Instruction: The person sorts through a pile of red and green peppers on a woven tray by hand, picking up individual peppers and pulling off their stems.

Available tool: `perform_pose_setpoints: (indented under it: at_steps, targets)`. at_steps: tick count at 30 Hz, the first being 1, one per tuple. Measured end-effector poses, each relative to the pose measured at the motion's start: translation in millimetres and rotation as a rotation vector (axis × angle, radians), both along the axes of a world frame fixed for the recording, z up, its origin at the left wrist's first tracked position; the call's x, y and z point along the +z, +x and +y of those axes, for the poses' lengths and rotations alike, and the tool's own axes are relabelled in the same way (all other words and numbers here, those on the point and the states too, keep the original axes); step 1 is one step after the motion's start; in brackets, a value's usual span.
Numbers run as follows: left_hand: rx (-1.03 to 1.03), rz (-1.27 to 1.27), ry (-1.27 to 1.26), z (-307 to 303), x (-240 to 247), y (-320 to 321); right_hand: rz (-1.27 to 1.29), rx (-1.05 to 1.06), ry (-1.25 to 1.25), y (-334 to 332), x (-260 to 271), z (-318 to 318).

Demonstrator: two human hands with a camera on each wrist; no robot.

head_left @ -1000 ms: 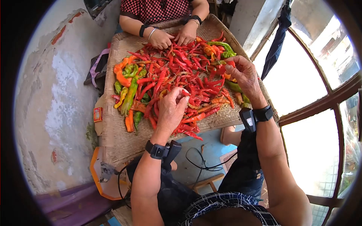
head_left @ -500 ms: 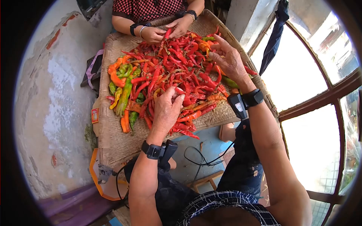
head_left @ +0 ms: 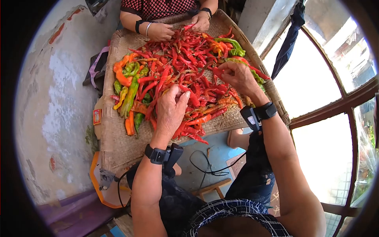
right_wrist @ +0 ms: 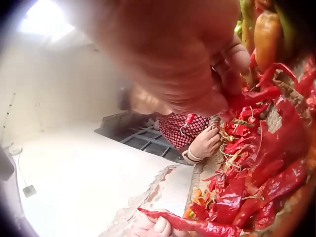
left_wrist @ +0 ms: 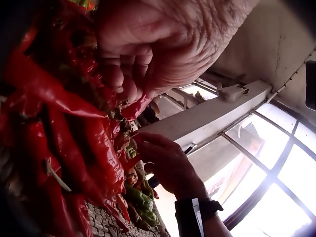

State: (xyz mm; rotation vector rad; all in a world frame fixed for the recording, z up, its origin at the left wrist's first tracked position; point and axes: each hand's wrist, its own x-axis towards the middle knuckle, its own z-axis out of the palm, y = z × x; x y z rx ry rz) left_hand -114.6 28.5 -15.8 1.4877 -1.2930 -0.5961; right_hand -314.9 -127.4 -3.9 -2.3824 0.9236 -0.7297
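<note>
Red chili peppers [head_left: 189, 59] lie heaped in the middle of a woven tray [head_left: 114, 146]. My left hand [head_left: 172, 110] pinches a red pepper [head_left: 191, 96] at the near side of the heap; in the right wrist view this pepper [right_wrist: 192, 224] extends from the fingertips. At the heap's right side my right hand [head_left: 241, 79] has its fingers curled round a red pepper [right_wrist: 256, 96], seen in the right wrist view. My left hand [left_wrist: 163, 49] fills the top of the left wrist view, its curled fingers over the peppers.
Another person's hands [head_left: 160, 31] work at the tray's far edge. Green and orange peppers [head_left: 130, 96] lie at the left, and more green ones [head_left: 237, 49] at the right. A wall [head_left: 59, 118] stands left, a window frame [head_left: 335, 108] right. A black cable [head_left: 209, 170] hangs below the tray.
My right hand, spread with raised fingers half a second ago, has come down and inward and now grips a red pepper. My left hand's pepper shows more. A long red pepper lies at the right edge.
</note>
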Motion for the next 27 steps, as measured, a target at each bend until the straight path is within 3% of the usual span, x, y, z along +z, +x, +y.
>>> perform_pose_setpoints:
  at_steps: [2, 7, 9, 12, 14, 16, 17, 21, 26, 27]
  targets:
    - [0.027, 0.021, -0.022, 0.2, 1.0, 0.7, 0.022, 0.078, 0.251, -18.5, 4.9, 1.8]
    - [0.015, 0.067, -0.033, 0.3, -1.9, -0.5, 0.171, 0.022, 0.264, -22.3, 15.7, 3.7]
    - [0.011, 0.082, -0.036, 0.4, -3.1, -1.9, -0.278, 0.027, 0.085, -7.6, 9.0, -10.0]
    - [-0.007, 0.112, -0.03, -2.4, -6.4, -2.9, -0.459, -0.019, -0.061, 12.0, 17.9, -12.8]
    - [-0.004, 0.102, -0.017, -3.7, -6.7, -1.6, -0.331, -0.05, -0.186, 8.7, 10.7, -19.3]
    - [-0.014, 0.096, -0.021, -5.2, -9.0, 0.5, 0.077, 0.044, -0.121, 3.2, -13.7, -27.5]
    - [-0.018, 0.092, -0.023, -5.6, -9.5, 0.9, 0.275, 0.035, -0.25, 3.4, -27.4, -31.7]
    - [-0.026, 0.095, -0.003, -1.7, -3.5, -1.8, 0.554, -0.005, -0.182, 15.4, -35.7, -18.0]
    - [-0.056, 0.053, -0.006, -1.1, -12.9, 0.9, 0.381, 0.156, -0.29, 16.7, -62.1, -16.4]
    - [-0.06, 0.044, -0.01, -1.4, -13.5, 0.8, 0.333, 0.238, -0.175, 18.0, -54.4, -14.0]
